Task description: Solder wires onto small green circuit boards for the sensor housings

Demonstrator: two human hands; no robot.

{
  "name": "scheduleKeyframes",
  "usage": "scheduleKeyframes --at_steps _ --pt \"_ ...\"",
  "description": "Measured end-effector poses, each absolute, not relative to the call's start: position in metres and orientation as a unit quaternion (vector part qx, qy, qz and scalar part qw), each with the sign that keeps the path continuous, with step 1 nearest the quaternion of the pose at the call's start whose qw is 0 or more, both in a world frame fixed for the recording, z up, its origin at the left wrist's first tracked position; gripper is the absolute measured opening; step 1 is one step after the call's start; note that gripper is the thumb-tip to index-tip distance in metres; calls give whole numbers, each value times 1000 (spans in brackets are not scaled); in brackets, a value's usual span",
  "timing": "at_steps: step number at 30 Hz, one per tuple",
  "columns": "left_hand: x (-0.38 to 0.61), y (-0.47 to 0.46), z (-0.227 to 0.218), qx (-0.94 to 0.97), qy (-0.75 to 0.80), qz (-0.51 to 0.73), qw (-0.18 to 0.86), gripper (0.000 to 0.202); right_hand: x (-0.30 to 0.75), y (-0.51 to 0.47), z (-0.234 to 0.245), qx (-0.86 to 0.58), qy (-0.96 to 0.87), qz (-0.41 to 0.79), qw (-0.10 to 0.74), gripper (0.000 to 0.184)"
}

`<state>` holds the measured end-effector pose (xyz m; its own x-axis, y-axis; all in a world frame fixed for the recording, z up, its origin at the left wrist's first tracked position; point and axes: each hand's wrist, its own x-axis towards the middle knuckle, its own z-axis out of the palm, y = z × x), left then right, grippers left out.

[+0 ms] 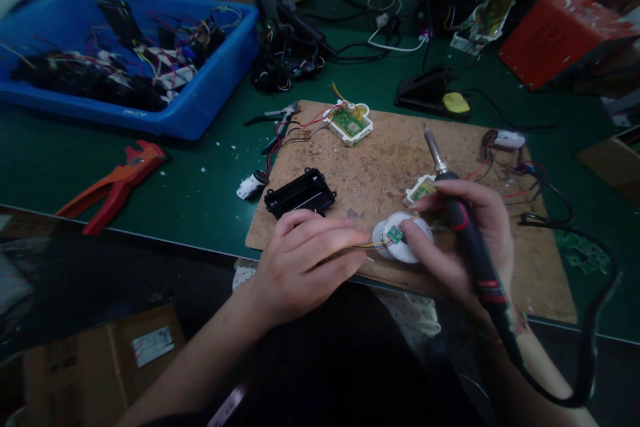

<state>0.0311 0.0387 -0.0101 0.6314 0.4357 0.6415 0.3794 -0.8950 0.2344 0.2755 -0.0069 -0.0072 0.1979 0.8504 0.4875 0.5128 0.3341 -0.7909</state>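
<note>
My right hand (483, 227) is closed around a soldering iron (467, 237) whose metal tip points up and away. Its thumb and a finger also reach a small green circuit board (395, 234) on a white round disc-shaped part (407, 250). My left hand (300, 260) pinches thin wires (377, 243) that run to that board. Just beyond the left hand lies an open black plastic case (300, 195). A white-framed circuit board (419, 189) sits beside the right fingers, partly covered by them.
A brown work board (385, 153) bears another white-framed circuit board (350, 121). Cutting pliers (280, 121) and red-handled cutters (123, 177) lie to the left. Behind are a blue bin (215, 93) of wired parts, an iron stand (425, 90) and a red box (555, 43). The iron's cable (597, 327) loops at right.
</note>
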Motion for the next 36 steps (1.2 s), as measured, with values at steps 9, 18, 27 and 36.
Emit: scheduleKeyframes --at_steps 9,18,27,36 --pt "41 36 6 816 283 408 295 11 278 -8 -10 -553 -624 143 533 69" --pt "73 34 2 791 319 416 316 9 276 -8 -9 -559 -622 140 530 67" --pt "70 36 -6 809 293 383 336 8 275 -7 -9 -559 -620 131 535 67" --pt "73 33 -7 806 303 401 313 12 274 -11 -7 -578 -527 85 618 43"
